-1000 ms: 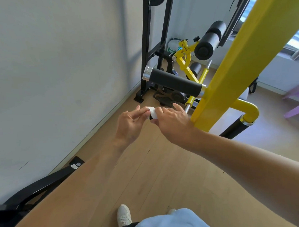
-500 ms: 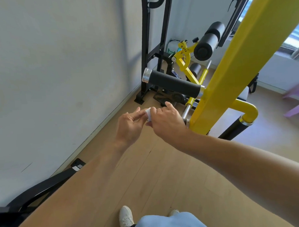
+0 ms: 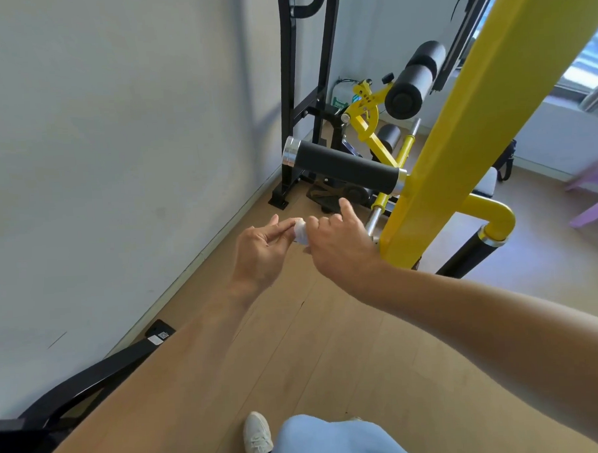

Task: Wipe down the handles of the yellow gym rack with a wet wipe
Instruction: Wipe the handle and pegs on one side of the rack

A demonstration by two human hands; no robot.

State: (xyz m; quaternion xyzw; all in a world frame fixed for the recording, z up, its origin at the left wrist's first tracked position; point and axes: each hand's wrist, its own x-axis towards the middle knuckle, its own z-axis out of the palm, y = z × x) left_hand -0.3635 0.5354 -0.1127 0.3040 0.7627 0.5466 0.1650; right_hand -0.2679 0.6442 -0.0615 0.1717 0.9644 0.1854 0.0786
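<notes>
Both hands pinch a small white wipe (image 3: 300, 230) together: left hand (image 3: 263, 253), right hand (image 3: 339, 243), near the black handle (image 3: 348, 168).

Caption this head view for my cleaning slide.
Both hands, left hand and right hand, pinch a wet wipe below the rack's black handle.

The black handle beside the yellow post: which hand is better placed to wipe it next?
Probably the right hand: it lies just below the black handle and beside the yellow post. Both hands pinch the wet wipe; the left hand is farther.
</notes>
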